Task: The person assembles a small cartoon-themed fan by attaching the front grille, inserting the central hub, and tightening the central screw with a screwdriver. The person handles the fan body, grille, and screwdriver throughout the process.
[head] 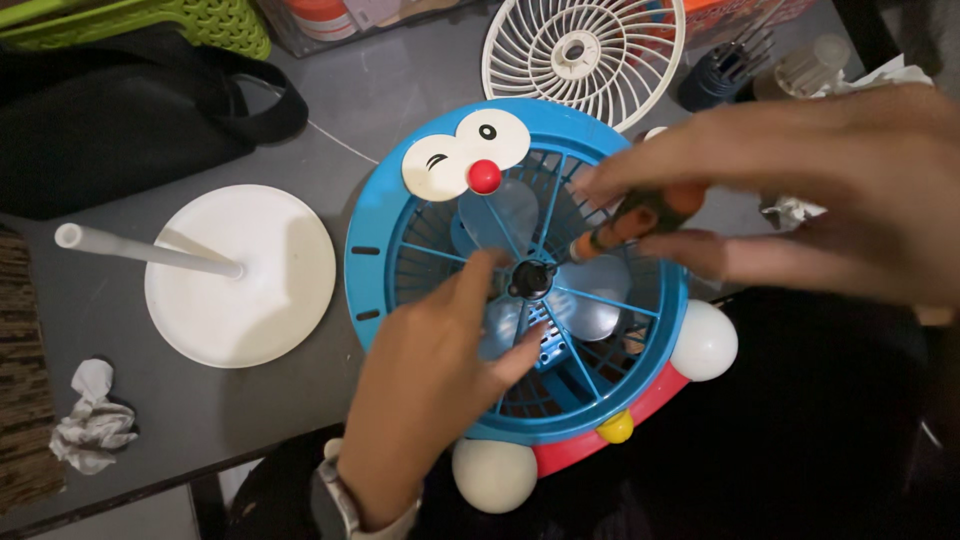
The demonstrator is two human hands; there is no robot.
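Observation:
A round blue toy fan (372, 232) shaped like a cartoon cat lies face up at the table's near edge, with white eyes, a red nose and white ball feet. My left hand (425, 385) rests on its blue grille, fingers at the black centre hub (530, 278). My right hand (800, 190) grips an orange and black screwdriver (640, 218), whose tip points down at the hub. Pale blue blades show through the grille.
A white round stand base with a white pole (240, 275) lies left of the fan. A white fan grille (585, 55) lies behind it. Black bag (120, 110) and green basket (200, 20) sit far left, crumpled tissue (92, 415) near left.

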